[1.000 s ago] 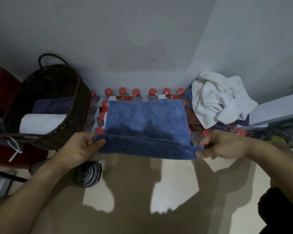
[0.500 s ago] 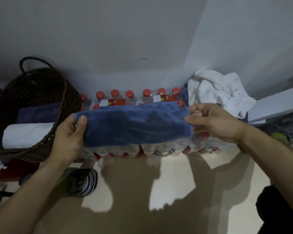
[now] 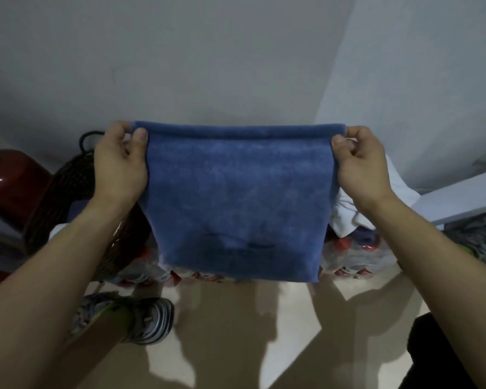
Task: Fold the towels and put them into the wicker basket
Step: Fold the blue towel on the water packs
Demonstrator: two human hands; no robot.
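Presently on view, one head-camera frame, items as follows.

Blue towel [image 3: 240,200]: held up in the air in front of the pale wall [image 3: 208,57], hanging flat from its folded top edge, lower edge free above the floor. A faint crease or doubled layer shows near the bottom.

Left hand [image 3: 119,167]: closed on the towel's upper left corner, thumb in front, fingers curled behind the cloth.

Right hand [image 3: 361,164]: closed on the upper right corner in the same pinch, level with the left. Both forearms reach up from the lower corners of the frame.

Wicker basket [image 3: 68,189]: dark brown, on the left behind the left forearm, handle loop visible above the wrist. Its contents are mostly hidden; a pale patch shows at its lower side.

White towel [image 3: 348,214]: crumpled heap to the right, partly behind the blue towel and the right wrist.

Red-capped bottles [image 3: 345,248]: a wrapped pack on the floor below the towel, mostly covered by it.

Striped shoe [image 3: 149,321]: on the beige floor [image 3: 236,346], below the left forearm.

Dark red object [image 3: 9,183]: far left, beside the basket; kind not discernible.
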